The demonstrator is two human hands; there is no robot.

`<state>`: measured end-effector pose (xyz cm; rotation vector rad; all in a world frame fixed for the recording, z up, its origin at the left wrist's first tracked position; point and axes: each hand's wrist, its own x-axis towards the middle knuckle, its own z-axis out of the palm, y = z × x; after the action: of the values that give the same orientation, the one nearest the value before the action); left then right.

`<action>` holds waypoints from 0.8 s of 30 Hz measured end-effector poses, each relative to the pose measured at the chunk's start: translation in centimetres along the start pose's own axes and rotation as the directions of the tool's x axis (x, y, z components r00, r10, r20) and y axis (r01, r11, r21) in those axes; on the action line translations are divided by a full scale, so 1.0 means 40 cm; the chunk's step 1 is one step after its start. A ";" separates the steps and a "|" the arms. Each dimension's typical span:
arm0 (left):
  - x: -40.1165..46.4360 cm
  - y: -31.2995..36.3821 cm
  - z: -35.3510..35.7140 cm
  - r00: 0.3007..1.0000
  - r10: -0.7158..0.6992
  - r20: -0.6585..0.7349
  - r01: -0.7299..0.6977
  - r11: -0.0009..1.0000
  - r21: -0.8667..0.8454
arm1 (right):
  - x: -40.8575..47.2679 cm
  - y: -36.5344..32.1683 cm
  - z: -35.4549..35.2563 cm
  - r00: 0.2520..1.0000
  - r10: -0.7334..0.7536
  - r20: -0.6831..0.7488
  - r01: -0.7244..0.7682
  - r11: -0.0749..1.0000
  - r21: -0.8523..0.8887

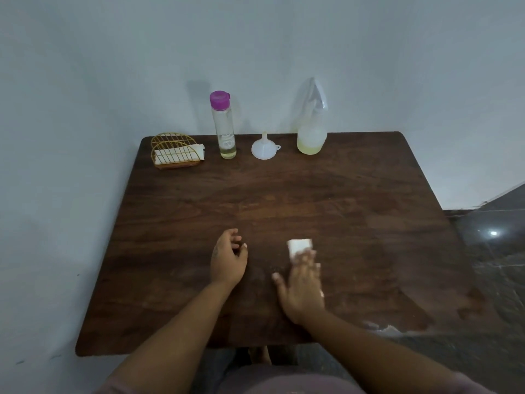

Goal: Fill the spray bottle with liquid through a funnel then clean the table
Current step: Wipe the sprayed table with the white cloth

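Note:
A clear spray bottle with pale yellow liquid in its lower part stands at the table's far edge. Left of it a white funnel sits upside down, and further left stands a tall clear bottle with a purple cap and a little liquid at the bottom. My right hand lies flat on a white tissue, pressing it on the dark wooden table; the hand looks blurred. My left hand rests on the table beside it, fingers loosely curled, holding nothing.
A gold wire napkin holder with white napkins stands at the far left corner. A pale wall runs behind and to the left of the table. Dark tiled floor lies to the right. A worn pale patch marks the near right edge.

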<state>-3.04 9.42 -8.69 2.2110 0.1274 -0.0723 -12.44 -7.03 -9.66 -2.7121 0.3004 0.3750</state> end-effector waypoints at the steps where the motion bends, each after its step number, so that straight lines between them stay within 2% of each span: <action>1: -0.002 -0.003 -0.005 1.000 0.005 -0.014 -0.005 1.000 -0.005 | -0.008 -0.038 0.017 0.986 -0.150 0.077 0.151 0.988 -0.013; 4: -0.008 -0.005 -0.021 0.999 0.004 -0.046 -0.005 1.000 -0.021 | 0.017 -0.099 0.031 0.834 -0.490 0.251 0.527 0.843 -0.106; 5: -0.011 -0.007 -0.024 0.998 0.010 -0.055 -0.012 1.000 -0.021 | 0.037 -0.099 0.026 0.803 -0.529 0.273 0.579 0.801 -0.152; 6: -0.016 -0.009 -0.026 0.998 0.018 -0.065 -0.019 1.000 -0.016 | 0.062 -0.091 0.017 0.810 -0.520 0.269 0.575 0.795 -0.193; 9: -0.035 -0.018 -0.025 0.997 0.015 -0.080 -0.015 1.000 0.004 | 0.126 -0.028 -0.034 0.942 -0.314 0.117 0.332 0.918 -0.216; 11: -0.054 -0.023 -0.019 0.997 -0.008 -0.080 0.009 1.000 0.009 | 0.144 0.046 -0.063 0.991 -0.134 0.025 0.136 0.973 -0.186; 14: -0.092 -0.019 -0.003 0.998 -0.017 -0.058 0.017 1.000 0.006 | 0.108 0.172 -0.092 0.989 0.124 -0.081 -0.133 0.983 -0.123; 18: -0.143 0.003 0.022 0.999 -0.019 -0.027 0.019 1.000 0.001 | -0.014 0.255 -0.079 0.913 0.392 -0.113 -0.388 0.920 0.062; 19: -0.156 0.007 0.028 0.999 -0.028 -0.021 0.028 1.000 0.003 | -0.042 0.245 -0.067 0.904 0.409 -0.124 -0.400 0.912 0.090; 21: -0.182 0.012 0.039 0.999 -0.046 -0.014 0.046 0.999 0.010 | -0.089 0.201 -0.033 0.934 0.344 -0.092 -0.333 0.936 0.118; 23: -0.203 0.018 0.048 0.998 -0.054 -0.016 0.054 0.998 0.016 | -0.132 0.137 -0.003 0.982 0.190 0.005 -0.190 0.978 0.083; 24: -0.212 0.020 0.051 0.998 -0.054 -0.020 0.055 0.998 0.015 | -0.151 0.111 0.010 0.995 0.051 0.081 -0.053 0.998 0.020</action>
<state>-11.39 6.74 -8.44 2.2247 0.1987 -0.0818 -19.36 -9.96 -9.72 -2.6638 0.3508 0.4921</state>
